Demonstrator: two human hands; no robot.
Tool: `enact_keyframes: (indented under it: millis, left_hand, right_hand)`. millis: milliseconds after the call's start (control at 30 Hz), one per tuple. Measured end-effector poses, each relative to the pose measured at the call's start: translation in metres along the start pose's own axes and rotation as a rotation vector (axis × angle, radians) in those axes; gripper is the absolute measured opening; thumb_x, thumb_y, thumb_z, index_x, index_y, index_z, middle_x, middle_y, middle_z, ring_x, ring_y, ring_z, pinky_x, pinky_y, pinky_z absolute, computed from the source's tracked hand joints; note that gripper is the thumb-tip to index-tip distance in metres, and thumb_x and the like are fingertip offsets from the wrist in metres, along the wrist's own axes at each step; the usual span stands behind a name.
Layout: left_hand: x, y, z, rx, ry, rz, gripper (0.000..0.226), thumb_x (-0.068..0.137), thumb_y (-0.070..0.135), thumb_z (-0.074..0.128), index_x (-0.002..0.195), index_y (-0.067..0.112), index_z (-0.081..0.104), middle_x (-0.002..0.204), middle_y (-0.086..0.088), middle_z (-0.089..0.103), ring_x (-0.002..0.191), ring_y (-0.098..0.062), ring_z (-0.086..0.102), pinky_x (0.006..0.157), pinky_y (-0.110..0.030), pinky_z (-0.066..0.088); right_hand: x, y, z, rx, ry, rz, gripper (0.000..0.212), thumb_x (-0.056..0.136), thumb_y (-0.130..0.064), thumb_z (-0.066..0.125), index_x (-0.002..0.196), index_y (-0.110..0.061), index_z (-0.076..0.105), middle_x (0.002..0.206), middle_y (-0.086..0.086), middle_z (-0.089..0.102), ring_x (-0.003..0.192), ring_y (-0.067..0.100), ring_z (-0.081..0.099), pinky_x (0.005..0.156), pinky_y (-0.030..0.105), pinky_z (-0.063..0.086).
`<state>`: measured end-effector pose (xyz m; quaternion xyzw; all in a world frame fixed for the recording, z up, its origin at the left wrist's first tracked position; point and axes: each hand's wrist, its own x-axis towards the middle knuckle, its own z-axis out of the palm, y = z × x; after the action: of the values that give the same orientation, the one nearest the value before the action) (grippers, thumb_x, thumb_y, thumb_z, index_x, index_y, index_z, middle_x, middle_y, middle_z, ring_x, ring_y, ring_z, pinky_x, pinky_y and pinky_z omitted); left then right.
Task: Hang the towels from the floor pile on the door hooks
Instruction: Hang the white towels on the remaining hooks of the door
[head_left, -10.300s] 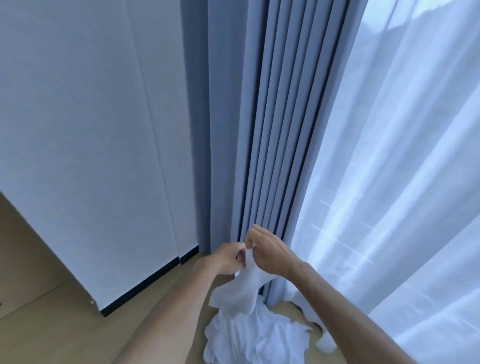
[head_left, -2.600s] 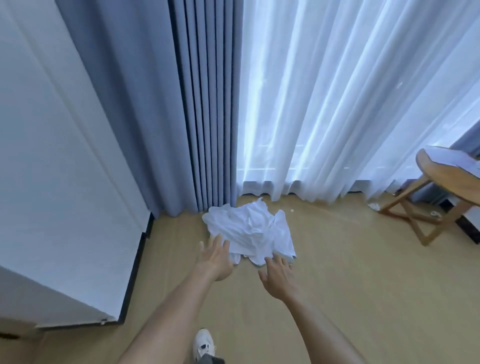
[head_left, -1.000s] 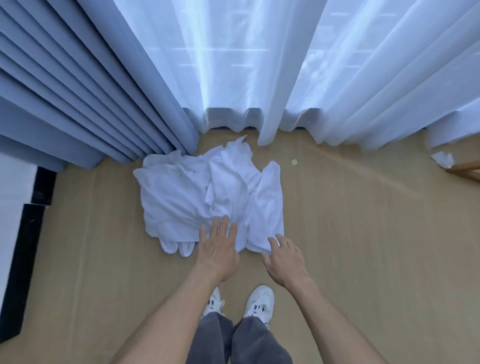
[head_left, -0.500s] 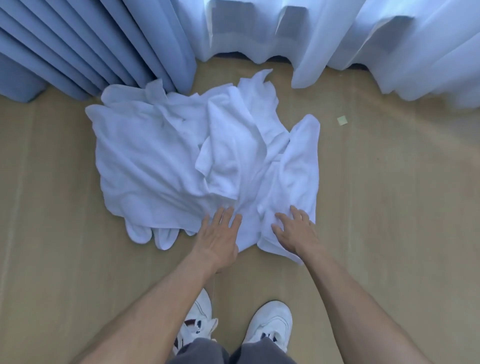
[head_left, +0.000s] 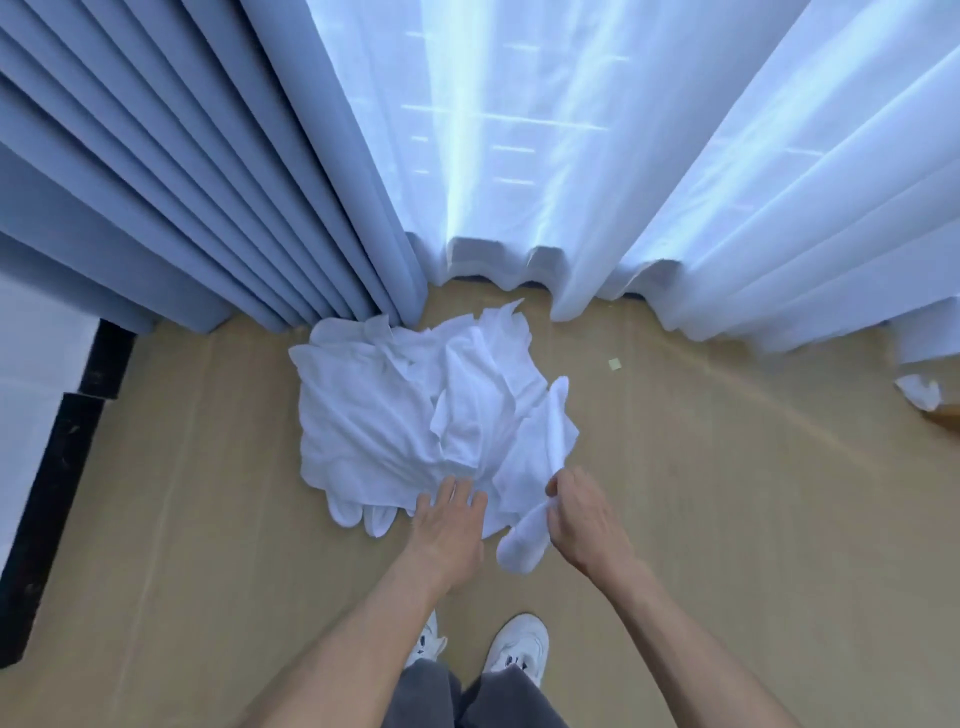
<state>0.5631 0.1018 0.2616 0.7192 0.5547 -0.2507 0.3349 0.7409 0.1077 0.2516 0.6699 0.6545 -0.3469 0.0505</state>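
Note:
A crumpled pile of white towels (head_left: 395, 410) lies on the wooden floor just in front of the curtains. My right hand (head_left: 584, 519) grips the near right edge of one white towel (head_left: 540, 457) and has it lifted a little off the pile, with a fold hanging below the fist. My left hand (head_left: 449, 525) rests flat on the pile's near edge, fingers straight. No door hooks are in view.
Blue-grey pleated curtains (head_left: 171, 208) hang at the left and sheer white curtains (head_left: 571, 156) behind the pile. A white panel with a black base (head_left: 57, 467) stands at far left. My white shoes (head_left: 519, 649) are below. A crumpled white scrap (head_left: 922, 392) lies far right.
My right hand has curled round the right towel's edge and raised it from the pile. The view has pulled back and up. My left hand stays flat on the pile.

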Motion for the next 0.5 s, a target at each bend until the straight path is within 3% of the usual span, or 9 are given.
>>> enact_keyframes:
  millis: [200, 333, 500]
  left_hand:
    - [-0.128, 0.015, -0.157, -0.052, 0.089, 0.025, 0.043, 0.093, 0.018, 0.041, 0.135, 0.011, 0.037, 0.149, -0.007, 0.027, 0.139, -0.025, 0.022, 0.108, -0.043, 0.027]
    - [-0.201, 0.013, -0.235, -0.079, 0.171, 0.016, 0.04, 0.09, 0.02, 0.048, 0.128, 0.012, 0.04, 0.137, -0.005, 0.039, 0.13, -0.025, 0.033, 0.099, -0.038, 0.031]
    - [-0.273, 0.006, -0.309, -0.405, 0.479, -0.053, 0.026, 0.093, 0.02, 0.043, 0.118, 0.019, 0.05, 0.121, -0.003, 0.056, 0.114, -0.026, 0.052, 0.091, -0.039, 0.045]
  right_hand:
    - [-0.079, -0.126, -0.174, 0.095, 0.169, -0.148, 0.018, 0.084, -0.001, 0.043, 0.101, -0.004, 0.05, 0.095, 0.003, 0.043, 0.075, 0.031, 0.049, 0.066, 0.038, 0.039]
    - [-0.121, -0.208, -0.268, 0.127, 0.285, -0.338, 0.015, 0.085, -0.003, 0.047, 0.099, -0.004, 0.05, 0.094, 0.002, 0.047, 0.077, 0.027, 0.049, 0.062, 0.026, 0.027]
    - [-0.164, -0.288, -0.353, 0.17, 0.414, -0.625, 0.01, 0.086, -0.006, 0.049, 0.095, -0.008, 0.05, 0.092, -0.003, 0.047, 0.076, 0.02, 0.052, 0.064, 0.022, 0.04]
